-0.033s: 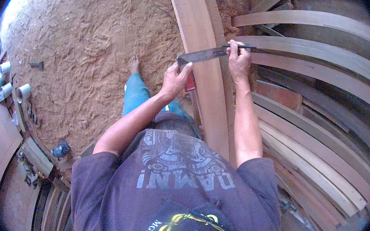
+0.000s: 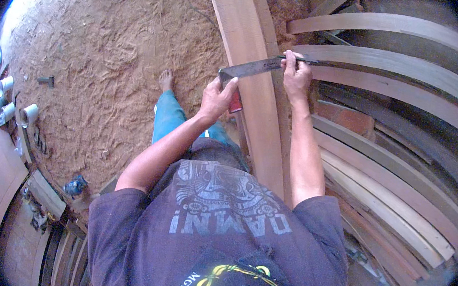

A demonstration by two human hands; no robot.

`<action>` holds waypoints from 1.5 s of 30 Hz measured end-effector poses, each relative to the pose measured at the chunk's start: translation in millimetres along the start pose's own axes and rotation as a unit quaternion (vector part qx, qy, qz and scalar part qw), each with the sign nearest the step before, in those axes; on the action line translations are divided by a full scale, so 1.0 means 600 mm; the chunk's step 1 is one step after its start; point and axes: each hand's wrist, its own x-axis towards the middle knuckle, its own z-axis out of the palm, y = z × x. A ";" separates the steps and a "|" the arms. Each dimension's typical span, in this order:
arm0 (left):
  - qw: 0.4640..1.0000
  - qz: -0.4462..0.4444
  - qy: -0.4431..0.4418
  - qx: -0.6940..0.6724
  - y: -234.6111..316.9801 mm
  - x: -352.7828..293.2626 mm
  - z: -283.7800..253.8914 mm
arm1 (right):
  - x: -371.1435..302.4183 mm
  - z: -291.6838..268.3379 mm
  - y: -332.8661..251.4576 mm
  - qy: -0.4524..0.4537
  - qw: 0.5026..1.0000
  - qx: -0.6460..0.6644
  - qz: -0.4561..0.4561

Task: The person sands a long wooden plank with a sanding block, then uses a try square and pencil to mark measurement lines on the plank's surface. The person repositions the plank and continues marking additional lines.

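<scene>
The metal square (image 2: 255,68) lies across the pale wooden beam (image 2: 240,28) between the two hands, with the left hand (image 2: 217,98) right at the beam's near left edge and the right hand (image 2: 297,78) just past its right edge. Left thumb and fingers are closed on the square's left end, while the right ones are pinched tight around a thin dark stick (image 2: 309,60), its left tip by the blade's far end. Plenty of open room left of the left hand, just sawdusty floor (image 2: 109,65) with a bare foot (image 2: 166,79) near. It's tighter on the other side: curved boards (image 2: 383,25) start just right of the right hand and fan outward. Beam runs on well beyond both hands and back toward the body, and something red (image 2: 236,102) sits against its side just below the left hand. Way off to the left there's a small L-shaped tool (image 2: 46,81) on the floor, with a blue tool (image 2: 75,185) further back. Versus the earlier frame, barely anything's changed: the stick's right end dips slightly, and the square and left hand look put.
</scene>
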 end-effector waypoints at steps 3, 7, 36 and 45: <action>0.996 -0.043 -0.036 -0.073 0.010 0.003 -0.004 | -0.032 -0.012 -0.002 0.041 0.987 0.151 0.032; 0.997 -0.015 -0.069 0.038 0.017 -0.007 -0.028 | -0.120 -0.035 0.014 0.085 0.980 0.182 -0.002; 0.976 0.022 -0.198 0.085 -0.099 -0.241 -0.015 | -0.459 -0.076 0.191 0.122 0.971 -0.199 -0.059; 0.981 -0.049 -0.185 0.043 -0.127 -0.178 0.019 | -0.450 -0.066 0.206 0.141 0.960 -0.242 -0.027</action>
